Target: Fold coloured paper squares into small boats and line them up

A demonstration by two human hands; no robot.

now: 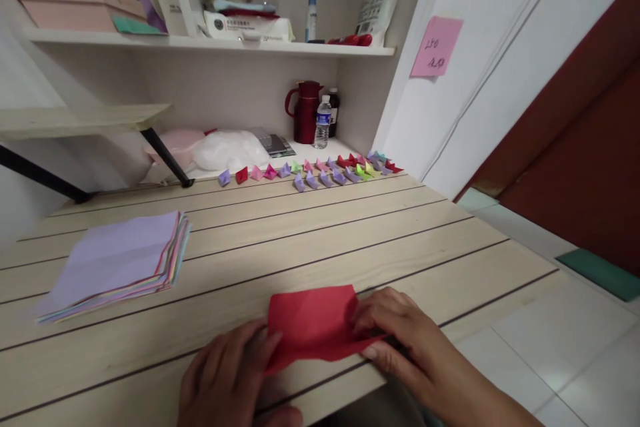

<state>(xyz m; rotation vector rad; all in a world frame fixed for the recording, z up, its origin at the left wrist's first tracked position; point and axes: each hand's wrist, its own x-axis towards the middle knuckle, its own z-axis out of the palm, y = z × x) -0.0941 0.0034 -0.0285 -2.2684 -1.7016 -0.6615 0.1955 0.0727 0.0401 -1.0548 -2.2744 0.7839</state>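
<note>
A sheet of red paper (313, 320) lies near the table's front edge, its lower edge bent up towards me. My left hand (225, 370) is at the sheet's left side, curled fingers on its lower left corner; the thumb is partly cut off by the frame. At the right side, my right hand (400, 333) grips the paper between thumb and bent fingers. Small folded paper boats (325, 178) in purple, red, pink, green and blue stand in rows along the table's far edge. To the left rests a stack of coloured paper (125, 250), purple on top.
Behind the boats stand a dark red jug (306, 113) and a water bottle (323, 123). A white plastic bag (230, 150) lies left of them. The black-legged small stand (85, 121) rises at the back left. The wooden table (240, 247) ends at the right above a tiled floor.
</note>
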